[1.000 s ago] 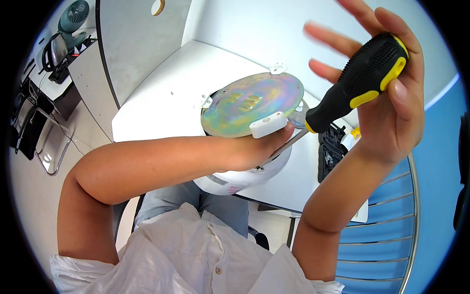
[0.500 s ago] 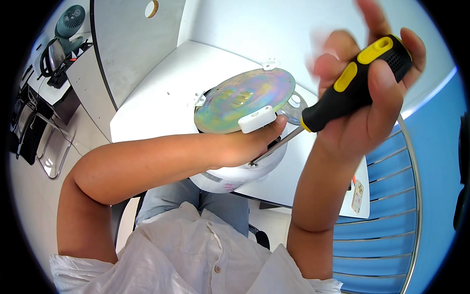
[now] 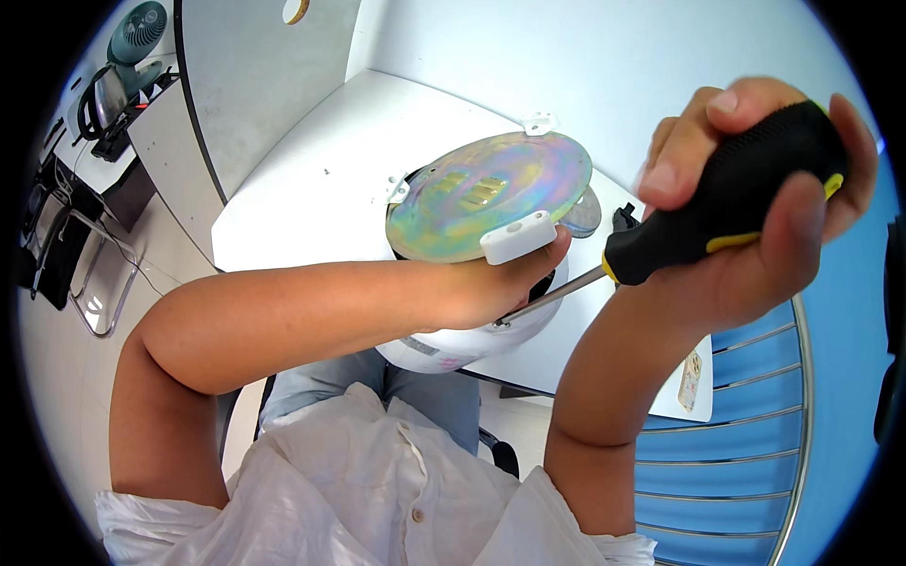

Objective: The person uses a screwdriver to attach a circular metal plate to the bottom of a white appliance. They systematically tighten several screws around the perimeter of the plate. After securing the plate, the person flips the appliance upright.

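Observation:
A white, rounded appliance (image 3: 420, 354) stands at the table's front edge, over my lap. Its round metal base plate (image 3: 528, 179) has a rainbow sheen and is tilted up from the body; white feet sit around its rim. My left hand (image 3: 486, 288) grips the appliance's near side, thumb against the closest white foot (image 3: 519, 238); its other fingers are mostly hidden. Wrapped in my right hand (image 3: 746, 203) is a black-and-yellow screwdriver (image 3: 675, 231). The screwdriver's shaft slants down left, and its tip meets a small metal fitting (image 3: 502, 324) beside my left hand.
The white table (image 3: 293, 198) runs back to a pale wall, with a grey partition (image 3: 269, 85) on the left. Behind the plate lie a greyish round part (image 3: 585, 212) and a small dark object (image 3: 625, 217). A metal railing (image 3: 804, 377) curves along the right.
My right hand has moved right and down, its spread fingers now curled round the screwdriver handle, which has turned. The appliance and plate appear slightly further right, with my left hand still on them.

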Available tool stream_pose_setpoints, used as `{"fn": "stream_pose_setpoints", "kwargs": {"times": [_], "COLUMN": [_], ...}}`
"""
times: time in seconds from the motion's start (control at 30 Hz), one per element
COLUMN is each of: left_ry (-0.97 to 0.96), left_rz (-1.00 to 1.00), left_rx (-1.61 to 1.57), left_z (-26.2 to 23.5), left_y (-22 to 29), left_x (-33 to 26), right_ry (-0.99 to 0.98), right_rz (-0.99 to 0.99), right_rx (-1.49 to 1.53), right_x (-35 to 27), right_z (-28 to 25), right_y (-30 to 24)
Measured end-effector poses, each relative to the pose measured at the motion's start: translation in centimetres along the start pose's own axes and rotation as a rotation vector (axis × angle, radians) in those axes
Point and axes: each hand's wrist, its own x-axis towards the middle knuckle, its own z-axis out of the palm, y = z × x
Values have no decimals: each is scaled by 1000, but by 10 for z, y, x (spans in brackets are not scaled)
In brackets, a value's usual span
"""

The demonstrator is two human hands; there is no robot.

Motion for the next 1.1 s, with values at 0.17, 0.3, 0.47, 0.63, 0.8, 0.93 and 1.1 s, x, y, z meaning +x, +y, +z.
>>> {"fn": "stream_pose_setpoints", "kwargs": {"times": [0.17, 0.3, 0.47, 0.63, 0.8, 0.93, 1.1], "left_ry": [190, 101, -38, -7, 18, 0, 19], "left_rz": [192, 112, -58, -26, -13, -51, -85], "left_rx": [-38, -18, -75, -83, -78, -70, -18], "left_z": [12, 8, -1, 4, 3, 2, 3], "left_y": [-8, -1, 11, 14, 14, 18, 20], "left_x": [8, 10, -6, -5, -4, -8, -8], "right_ry": [372, 885, -139, 440, 325, -294, -373], "right_rz": [67, 511, 82, 203, 303, 128, 130], "right_rx": [-742, -511, 749, -257, -226, 363, 965], "right_x": [13, 47, 27, -12, 7, 36, 19], "right_z": [48, 94, 20, 35, 34, -7, -22], "right_y": [-10, -32, 14, -9, -24, 2, 38]}}
